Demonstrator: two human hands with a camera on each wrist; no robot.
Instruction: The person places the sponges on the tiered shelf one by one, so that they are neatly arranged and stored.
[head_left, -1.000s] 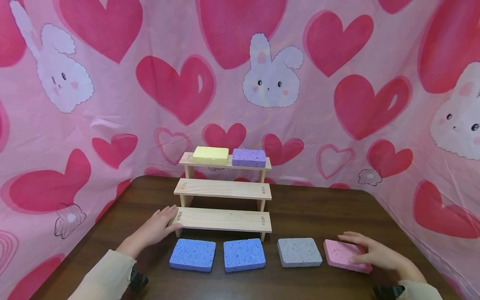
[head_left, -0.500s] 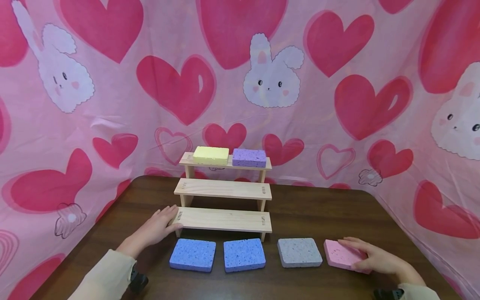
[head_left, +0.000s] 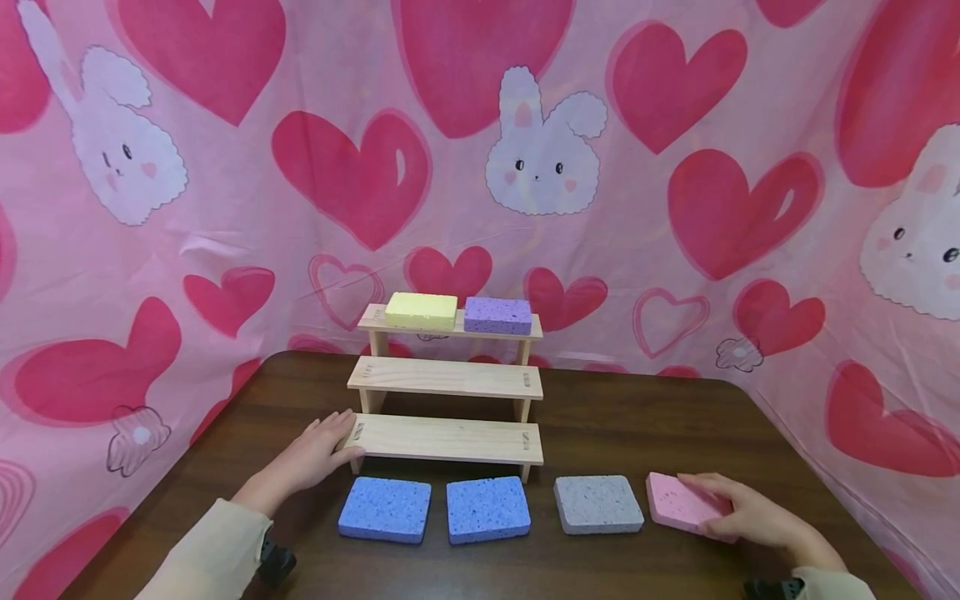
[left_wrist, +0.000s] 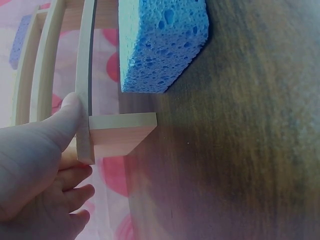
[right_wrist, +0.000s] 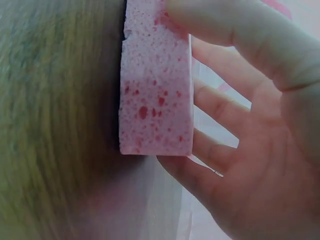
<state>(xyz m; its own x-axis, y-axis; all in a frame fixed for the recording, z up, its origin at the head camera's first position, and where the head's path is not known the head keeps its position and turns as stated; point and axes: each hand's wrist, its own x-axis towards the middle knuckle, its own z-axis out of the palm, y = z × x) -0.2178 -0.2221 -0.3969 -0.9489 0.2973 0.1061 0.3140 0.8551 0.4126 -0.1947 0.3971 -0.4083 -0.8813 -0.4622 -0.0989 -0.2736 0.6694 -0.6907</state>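
A three-step wooden display stand stands on the table. My left hand grips the left end of its lowest step; in the left wrist view the thumb lies on the front edge, with the other fingers behind. At the right, my right hand holds a pink sponge by its front and back sides. In the right wrist view the pink sponge sits between thumb and fingers, close over the tabletop. A grey sponge lies just left of it.
Two blue sponges, one at left and another blue sponge beside it, lie before the stand. On the top step are a yellow sponge and a purple sponge. A pink heart-patterned cloth hangs behind the table.
My right hand has closed in on the pink sponge, which has shifted slightly left and away from me. The left hand and the stand have stayed in place.
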